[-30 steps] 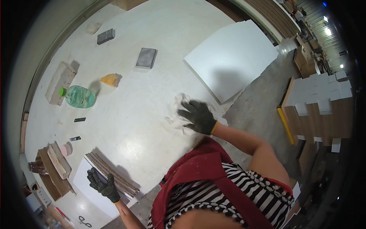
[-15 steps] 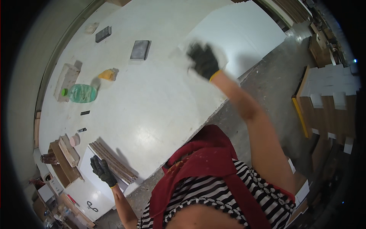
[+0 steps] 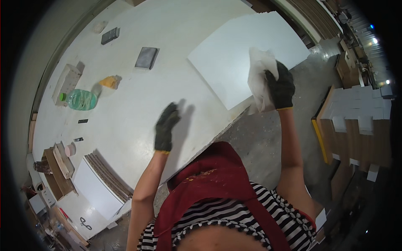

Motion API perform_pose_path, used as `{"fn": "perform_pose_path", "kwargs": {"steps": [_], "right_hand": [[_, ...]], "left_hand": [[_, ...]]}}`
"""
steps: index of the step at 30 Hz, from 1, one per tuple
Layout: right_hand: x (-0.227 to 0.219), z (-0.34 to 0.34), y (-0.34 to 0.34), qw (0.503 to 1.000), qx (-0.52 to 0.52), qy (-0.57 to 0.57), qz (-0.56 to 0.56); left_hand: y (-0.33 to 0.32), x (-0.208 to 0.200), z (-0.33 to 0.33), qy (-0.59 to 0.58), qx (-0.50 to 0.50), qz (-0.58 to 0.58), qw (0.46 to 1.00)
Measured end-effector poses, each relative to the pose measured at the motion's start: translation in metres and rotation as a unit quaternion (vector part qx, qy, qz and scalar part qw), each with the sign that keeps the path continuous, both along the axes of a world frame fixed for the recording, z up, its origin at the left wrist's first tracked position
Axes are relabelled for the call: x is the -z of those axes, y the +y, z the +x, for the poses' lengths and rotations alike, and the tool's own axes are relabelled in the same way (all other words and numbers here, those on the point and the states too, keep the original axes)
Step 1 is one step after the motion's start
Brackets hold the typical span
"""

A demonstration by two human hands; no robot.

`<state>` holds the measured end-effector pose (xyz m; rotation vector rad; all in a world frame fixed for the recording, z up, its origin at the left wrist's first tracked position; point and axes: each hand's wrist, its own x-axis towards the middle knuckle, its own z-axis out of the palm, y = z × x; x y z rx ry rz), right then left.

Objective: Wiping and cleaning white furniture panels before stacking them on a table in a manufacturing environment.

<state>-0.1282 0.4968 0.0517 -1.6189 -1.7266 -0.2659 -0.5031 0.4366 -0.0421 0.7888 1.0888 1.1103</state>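
My right hand point(image 3: 281, 85), in a dark glove with a yellow cuff, is closed on a crumpled, thin whitish cloth point(image 3: 260, 79). The cloth hangs in folds over the near right edge of a large white board point(image 3: 226, 54) lying on the table's right part. My left hand point(image 3: 166, 127), gloved the same way, hovers above the middle of the white table point(image 3: 138, 108). Its fingers are stretched out and nothing is in them; a shadow falls beside it.
A green-capped bottle point(image 3: 82, 100), a yellow lump point(image 3: 109, 82) and dark blocks point(image 3: 146, 57) stand on the table's left and far parts. A stack of white-faced boards point(image 3: 98, 184) is at the near left, scissors point(image 3: 85, 224) beyond. Stacked panels point(image 3: 356, 121) stand at right.
My right hand has moved right from the table surface and now grips the cloth, lifted in view. My left hand has left the board stack and come right over the table.
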Motion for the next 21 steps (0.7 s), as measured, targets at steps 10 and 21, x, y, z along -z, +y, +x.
{"fn": "perform_pose_path", "kwargs": {"steps": [10,21], "right_hand": [[0.007,0.026,-0.002,0.979,0.018,0.139,-0.148],[0.044,-0.046,-0.052,0.841,-0.154,0.494,-0.158]], "left_hand": [[0.044,0.042,0.116,-0.150,0.109,-0.062,0.981],[0.029,-0.004,0.061,-0.164,-0.001,-0.099,0.981]]}}
